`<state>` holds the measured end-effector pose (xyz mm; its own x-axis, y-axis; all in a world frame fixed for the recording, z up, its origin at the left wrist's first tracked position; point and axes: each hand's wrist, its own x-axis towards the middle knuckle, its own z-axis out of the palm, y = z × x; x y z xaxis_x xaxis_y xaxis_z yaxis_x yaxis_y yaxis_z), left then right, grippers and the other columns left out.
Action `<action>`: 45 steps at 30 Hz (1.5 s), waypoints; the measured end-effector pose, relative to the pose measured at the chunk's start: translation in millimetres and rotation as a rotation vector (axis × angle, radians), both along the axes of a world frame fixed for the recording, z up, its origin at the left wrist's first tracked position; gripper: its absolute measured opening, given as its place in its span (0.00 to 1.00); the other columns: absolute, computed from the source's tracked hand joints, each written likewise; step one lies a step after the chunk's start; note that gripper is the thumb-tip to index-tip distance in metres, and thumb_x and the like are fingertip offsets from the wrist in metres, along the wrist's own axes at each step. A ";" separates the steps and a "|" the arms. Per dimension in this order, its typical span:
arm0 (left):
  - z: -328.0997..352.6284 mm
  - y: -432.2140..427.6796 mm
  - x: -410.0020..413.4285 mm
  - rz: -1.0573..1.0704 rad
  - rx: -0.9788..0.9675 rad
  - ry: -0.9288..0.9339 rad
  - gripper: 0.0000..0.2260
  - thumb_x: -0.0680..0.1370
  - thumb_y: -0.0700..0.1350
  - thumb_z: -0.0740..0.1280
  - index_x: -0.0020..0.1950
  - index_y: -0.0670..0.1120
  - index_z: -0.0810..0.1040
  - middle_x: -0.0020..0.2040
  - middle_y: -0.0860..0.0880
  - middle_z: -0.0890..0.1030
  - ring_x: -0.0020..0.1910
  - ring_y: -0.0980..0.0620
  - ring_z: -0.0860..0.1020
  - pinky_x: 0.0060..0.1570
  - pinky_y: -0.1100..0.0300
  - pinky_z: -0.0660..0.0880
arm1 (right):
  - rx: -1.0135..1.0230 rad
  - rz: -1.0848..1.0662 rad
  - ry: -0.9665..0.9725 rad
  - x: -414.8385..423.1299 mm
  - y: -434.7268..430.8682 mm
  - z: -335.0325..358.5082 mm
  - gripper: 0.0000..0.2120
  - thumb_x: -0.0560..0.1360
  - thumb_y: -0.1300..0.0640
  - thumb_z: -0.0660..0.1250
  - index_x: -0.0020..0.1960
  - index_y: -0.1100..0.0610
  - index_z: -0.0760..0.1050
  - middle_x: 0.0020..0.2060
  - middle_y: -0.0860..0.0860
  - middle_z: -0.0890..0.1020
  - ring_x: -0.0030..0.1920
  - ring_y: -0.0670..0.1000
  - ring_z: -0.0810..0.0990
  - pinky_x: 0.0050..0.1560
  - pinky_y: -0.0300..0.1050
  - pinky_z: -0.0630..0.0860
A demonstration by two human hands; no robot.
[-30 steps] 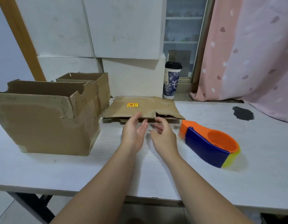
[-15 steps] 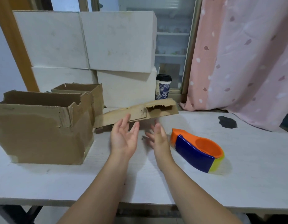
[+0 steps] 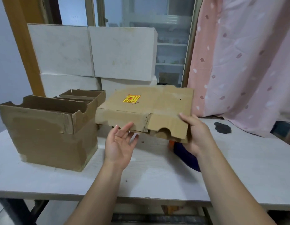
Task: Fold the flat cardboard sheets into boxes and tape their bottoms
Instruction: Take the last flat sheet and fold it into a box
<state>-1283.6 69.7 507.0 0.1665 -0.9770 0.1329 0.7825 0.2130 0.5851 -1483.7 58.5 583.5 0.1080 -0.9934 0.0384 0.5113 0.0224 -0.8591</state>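
Boxes (image 3: 48,135) stand open-topped; right hand (image 3: 196,135) holds flat sheet (image 3: 149,104).

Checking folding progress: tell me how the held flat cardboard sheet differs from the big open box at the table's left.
The flat brown cardboard sheet is collapsed; the open-topped brown cardboard box is erected. The sheet is held above the white table, gripped by the right hand, the left hand open at its near edge; the box stands untouched. The sheet bears a yellow sticker; the box shows none. Both are worn cardboard.
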 end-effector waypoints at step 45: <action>55.8 73.3 21.1 0.741 0.168 -0.945 0.20 0.80 0.54 0.59 0.71 0.53 0.64 0.64 0.56 0.73 0.63 0.55 0.72 0.64 0.48 0.70 | -0.440 -0.132 0.349 -56.0 48.8 -44.4 0.19 0.72 0.64 0.59 0.51 0.43 0.80 0.45 0.45 0.84 0.45 0.45 0.81 0.41 0.39 0.77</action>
<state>-1262.5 143.0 562.8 0.5983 -0.7026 0.3852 -0.2479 0.2949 0.9228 -1539.6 107.3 539.1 0.0649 -0.8981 0.4350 0.1700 -0.4196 -0.8916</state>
